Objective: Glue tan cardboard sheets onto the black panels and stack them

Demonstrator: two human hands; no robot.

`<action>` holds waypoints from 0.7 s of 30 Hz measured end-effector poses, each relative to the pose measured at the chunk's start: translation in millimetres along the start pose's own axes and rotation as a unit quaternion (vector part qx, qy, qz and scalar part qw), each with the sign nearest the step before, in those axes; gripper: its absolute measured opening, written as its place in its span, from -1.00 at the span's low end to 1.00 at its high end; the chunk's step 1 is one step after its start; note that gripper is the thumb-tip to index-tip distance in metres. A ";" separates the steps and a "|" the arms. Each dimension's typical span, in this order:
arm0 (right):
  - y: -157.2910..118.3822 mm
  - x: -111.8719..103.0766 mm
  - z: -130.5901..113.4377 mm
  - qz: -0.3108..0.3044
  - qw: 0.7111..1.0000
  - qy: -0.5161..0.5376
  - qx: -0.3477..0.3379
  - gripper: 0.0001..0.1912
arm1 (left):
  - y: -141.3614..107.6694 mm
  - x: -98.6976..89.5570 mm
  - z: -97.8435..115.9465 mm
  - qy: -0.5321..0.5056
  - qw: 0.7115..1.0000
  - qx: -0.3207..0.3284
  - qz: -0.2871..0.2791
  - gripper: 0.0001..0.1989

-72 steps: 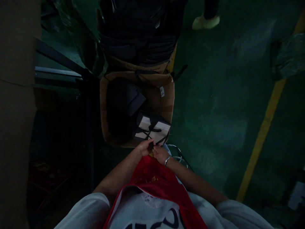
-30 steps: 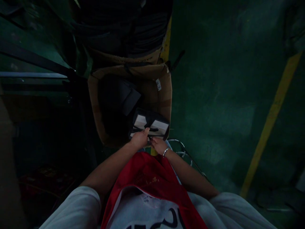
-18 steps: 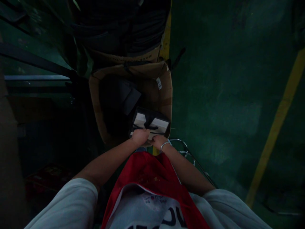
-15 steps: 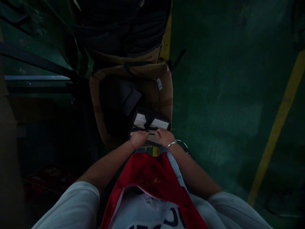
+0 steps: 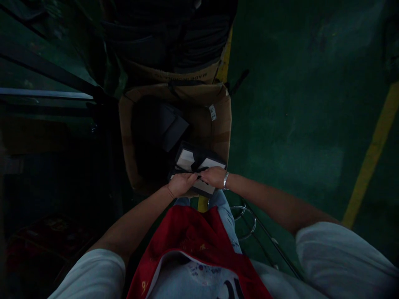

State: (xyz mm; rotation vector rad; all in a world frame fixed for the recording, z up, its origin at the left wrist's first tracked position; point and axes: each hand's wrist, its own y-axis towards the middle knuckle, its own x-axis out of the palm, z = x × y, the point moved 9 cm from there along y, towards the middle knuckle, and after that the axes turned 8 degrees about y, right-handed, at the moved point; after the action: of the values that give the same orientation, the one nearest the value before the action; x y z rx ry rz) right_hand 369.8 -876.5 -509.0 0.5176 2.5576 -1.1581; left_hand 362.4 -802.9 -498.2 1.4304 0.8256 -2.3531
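A black-edged box with pale panels (image 5: 186,158) lies tilted at the near right side of the open carton, close to my legs. A black ribbon (image 5: 197,160) crosses its pale face. Over the box, my left hand (image 5: 183,184) and my right hand (image 5: 213,177) meet almost fingertip to fingertip. Both are closed in a pinch on the dark ribbon between them, though the fingers partly cover it. A silver bracelet circles my right wrist.
The cardboard carton (image 5: 228,137) holds dark grey flat boxes (image 5: 176,133). Beyond it stands another carton (image 5: 187,77) packed with dark flat items. Dark metal bars (image 5: 46,66) are at left. A chrome-ringed stool (image 5: 254,226) stands by my right leg on green floor (image 5: 296,124).
My hands have come closer together at the ribbon, with the right elbow swung outward to the right. The view has shifted slightly, and more of the stool shows.
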 end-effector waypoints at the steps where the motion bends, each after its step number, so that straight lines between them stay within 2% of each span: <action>1: -6.8 5.1 2.9 0.009 0.999 0.032 0.004 -0.69 | 0.0 1.5 -3.0 -0.012 1.000 -0.006 -0.006 -0.78; 3: -15.0 20.4 16.1 0.021 0.991 0.134 0.022 -0.66 | 0.7 8.2 -10.7 -0.037 0.999 -0.016 -0.020 -0.78; 6: -15.6 46.5 51.4 0.054 0.955 0.280 0.085 -0.61 | 1.7 28.0 -28.4 -0.043 0.996 -0.046 -0.061 -0.78; 8: -14.1 59.2 71.3 0.078 0.937 0.315 0.126 -0.59 | 0.7 42.6 -40.5 -0.027 0.991 -0.085 -0.104 -0.76; 10: -14.9 62.5 78.1 0.096 0.941 0.290 0.143 -0.59 | -1.5 50.0 -48.0 -0.006 0.981 -0.136 -0.137 -0.73; 13: -19.6 46.9 56.9 0.140 0.960 0.224 0.090 -0.65 | -3.3 45.2 -47.5 0.009 0.968 -0.197 -0.157 -0.71; 15: -21.4 30.1 27.1 0.176 0.957 0.229 0.010 -0.70 | -2.1 37.3 -43.6 0.003 0.965 -0.207 -0.161 -0.70; 17: -16.3 20.3 -0.1 0.177 0.945 0.270 -0.049 -0.68 | -0.1 30.3 -42.8 -0.011 0.966 -0.198 -0.165 -0.71; 19: -2.7 21.1 -10.0 0.152 0.943 0.297 -0.023 -0.61 | 1.2 27.3 -46.3 -0.029 0.967 -0.180 -0.178 -0.72; 21: 10.8 25.1 -2.8 0.145 0.950 0.271 0.058 -0.55 | 2.1 27.1 -51.2 -0.044 0.969 -0.156 -0.188 -0.72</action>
State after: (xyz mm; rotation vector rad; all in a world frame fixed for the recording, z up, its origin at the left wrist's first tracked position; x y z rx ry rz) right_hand 351.7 -862.6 -524.4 1.3578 2.7116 -1.1858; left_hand 387.5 -772.5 -540.6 1.1102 1.4755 -2.3764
